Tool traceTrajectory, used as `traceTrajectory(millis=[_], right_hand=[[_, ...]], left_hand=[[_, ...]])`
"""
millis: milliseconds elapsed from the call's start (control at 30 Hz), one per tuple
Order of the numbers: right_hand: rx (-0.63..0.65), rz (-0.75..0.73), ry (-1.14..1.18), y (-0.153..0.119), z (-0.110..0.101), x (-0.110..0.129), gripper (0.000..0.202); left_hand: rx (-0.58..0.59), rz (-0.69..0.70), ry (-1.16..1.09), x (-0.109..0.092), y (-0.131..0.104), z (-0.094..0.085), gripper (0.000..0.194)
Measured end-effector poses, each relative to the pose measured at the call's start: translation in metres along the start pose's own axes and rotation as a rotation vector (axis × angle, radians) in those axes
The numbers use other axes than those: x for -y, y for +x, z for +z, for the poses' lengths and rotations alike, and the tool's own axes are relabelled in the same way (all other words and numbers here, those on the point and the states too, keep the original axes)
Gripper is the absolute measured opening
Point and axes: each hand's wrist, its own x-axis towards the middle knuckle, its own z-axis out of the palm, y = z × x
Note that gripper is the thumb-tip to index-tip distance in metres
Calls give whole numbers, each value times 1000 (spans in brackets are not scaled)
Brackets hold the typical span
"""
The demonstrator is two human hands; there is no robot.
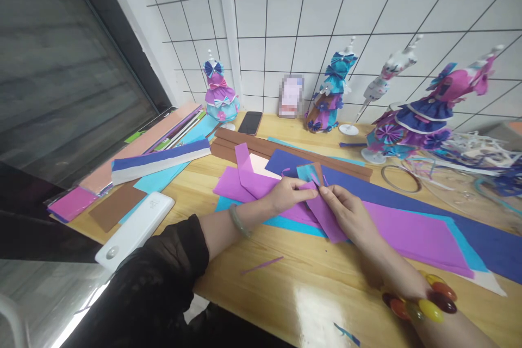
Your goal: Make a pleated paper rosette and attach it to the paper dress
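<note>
My left hand [287, 194] pinches the upper end of a purple paper strip [326, 216] between thumb and fingers. From the other side my right hand [346, 209] grips the same end, its thumb against a small dark bit at the edge. The strip hangs down between both hands over the stacked sheets. Just behind the fingertips lies a small blue and brown paper piece [309, 172]. Beneath the hands are purple sheets [416, 234], a long dark blue sheet [408, 196] and light blue paper [296, 225].
Paper-dressed miniature mannequins [220, 92] stand along the tiled wall, beside a bare white one [377, 87]. A black phone [250, 123] lies at the back; a white power bank [136, 228] sits at left. Folded brown paper [261, 147], a thin purple scrap [262, 265] and a tape ring [402, 178] lie about.
</note>
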Motion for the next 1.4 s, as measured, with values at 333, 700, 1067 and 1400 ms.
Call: traceTrajectory(millis=[333,700,1067,1400], right_hand=[[-157,1,-420,18,-41,-30,46],[-334,-48,-1090,17,-58,-50,34],[-108,-262,-273,0,-13,-3,28],[-121,-139,-195,3,-15,-8,32]], left_hand=[[-31,-142,-177,-7,0,1,28],[-7,-141,-482,0,5,-6,24],[20,-118,-338,-1,2,0,33],[-34,-105,-382,-2,2,1,29]])
